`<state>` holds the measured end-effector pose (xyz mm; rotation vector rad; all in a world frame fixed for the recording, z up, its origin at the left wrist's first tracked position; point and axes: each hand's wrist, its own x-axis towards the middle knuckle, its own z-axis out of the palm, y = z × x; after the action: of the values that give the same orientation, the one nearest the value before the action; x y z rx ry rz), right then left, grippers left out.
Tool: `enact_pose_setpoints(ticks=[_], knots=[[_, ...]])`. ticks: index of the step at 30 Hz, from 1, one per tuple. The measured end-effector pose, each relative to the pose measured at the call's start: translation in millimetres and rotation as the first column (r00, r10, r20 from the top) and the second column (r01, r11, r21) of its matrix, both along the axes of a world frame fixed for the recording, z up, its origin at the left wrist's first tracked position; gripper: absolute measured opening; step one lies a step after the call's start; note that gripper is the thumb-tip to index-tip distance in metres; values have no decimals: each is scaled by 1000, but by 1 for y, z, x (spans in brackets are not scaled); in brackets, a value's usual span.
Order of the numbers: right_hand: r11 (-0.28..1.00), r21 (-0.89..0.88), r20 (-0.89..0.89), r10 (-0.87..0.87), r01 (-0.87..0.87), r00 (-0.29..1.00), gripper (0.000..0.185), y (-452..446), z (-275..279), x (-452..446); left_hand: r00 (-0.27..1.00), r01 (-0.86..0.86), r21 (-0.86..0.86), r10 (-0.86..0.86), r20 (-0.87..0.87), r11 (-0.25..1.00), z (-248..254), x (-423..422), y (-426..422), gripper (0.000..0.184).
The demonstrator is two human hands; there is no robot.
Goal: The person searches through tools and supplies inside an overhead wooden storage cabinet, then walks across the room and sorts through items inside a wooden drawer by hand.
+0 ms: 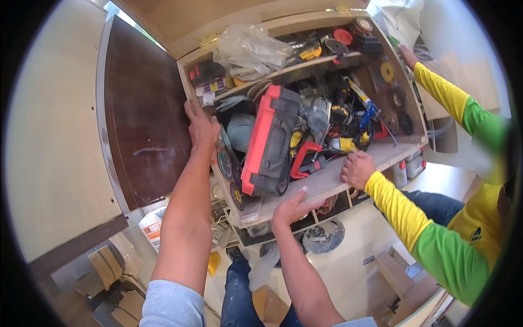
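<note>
A large wooden tool chest with its lid raised is tilted towards me. My left hand grips the chest's left side near the upper corner. Under the front edge, my right hand holds the board with the thumb on top; its other fingers are partly hidden. Inside lie a red and black toolbox, a red clamp, a blue caulking gun and several power tools. Along the back compartment sits a clear plastic bag. Cutting discs hang on the inner right wall.
At the right, a co-worker in a yellow and green sleeve has one hand on the front edge and another at the far right side. A dark brown panel stands left. Buckets and jugs are on the floor.
</note>
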<state>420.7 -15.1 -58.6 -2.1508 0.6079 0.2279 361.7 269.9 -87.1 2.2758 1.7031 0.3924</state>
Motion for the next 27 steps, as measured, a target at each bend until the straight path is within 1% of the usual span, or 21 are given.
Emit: enact_pose_setpoints(ticks=[1, 4, 5, 8, 9, 12, 13, 15, 16, 17, 18, 19, 20, 21, 23, 26, 27], knots=[[999, 26, 87, 29, -31, 996, 76, -5, -15, -2, 1000, -19, -1, 19, 4, 1000, 0, 1, 3, 90], [990, 139, 101, -11, -3, 995, 77, 1, -7, -2, 998, -60, -45, 60, 10, 997, 1, 7, 5, 94], [987, 159, -37, -34, 39, 999, 78, 6, 10, 2, 997, -73, -81, 74, 6, 994, 3, 6, 5, 96], [986, 132, -39, 108, -102, 993, 78, -10, 2, -2, 995, -94, -143, 99, 28, 985, 11, 8, 4, 102], [947, 269, -138, 216, -174, 967, 81, -28, 7, 3, 994, -93, -160, 100, 40, 983, 13, 8, 3, 104], [934, 144, 86, 317, -326, 945, 80, -51, 48, 19, 995, -103, -186, 104, -6, 977, 24, 12, 4, 108], [874, 175, 171, 427, -454, 888, 78, -36, 67, 34, 992, -122, -211, 125, -1, 970, 27, 16, 4, 109], [709, 207, 328, 599, -675, 730, 75, 16, 100, 70, 988, -149, -261, 153, -7, 954, 34, 18, 5, 110], [599, 90, 395, 712, -795, 581, 69, 62, 112, 97, 987, -154, -267, 157, -10, 951, 36, 19, 5, 111], [464, -103, 439, 815, -880, 379, 73, 97, 104, 125, 986, -163, -272, 165, -16, 948, 38, 21, 5, 112], [403, -200, 495, 828, -893, 262, 82, 139, 96, 146, 984, -175, -274, 175, -24, 946, 38, 21, 5, 113], [349, -266, 505, 845, -898, 179, 89, 183, 85, 164, 986, -165, -244, 166, -18, 956, 34, 19, 6, 114], [322, -304, 514, 848, -897, 130, 95, 219, 60, 177, 988, -154, -217, 153, -17, 964, 27, 17, 6, 114], [319, -342, 498, 859, -884, 117, 104, 255, 43, 188, 990, -140, -189, 140, -17, 972, 22, 15, 6, 115], [290, -476, 379, 919, -830, 103, 113, 309, 32, 200, 989, -146, -203, 147, -9, 968, 23, 15, 7, 115], [147, -390, 153, 984, -909, 94, 108, 346, 14, 191, 988, -151, -232, 153, -11, 961, 27, 17, 7, 114], [117, -446, 137, 989, -887, 61, 100, 350, 9, 189, 987, -158, -241, 159, -12, 958, 27, 17, 8, 114]])
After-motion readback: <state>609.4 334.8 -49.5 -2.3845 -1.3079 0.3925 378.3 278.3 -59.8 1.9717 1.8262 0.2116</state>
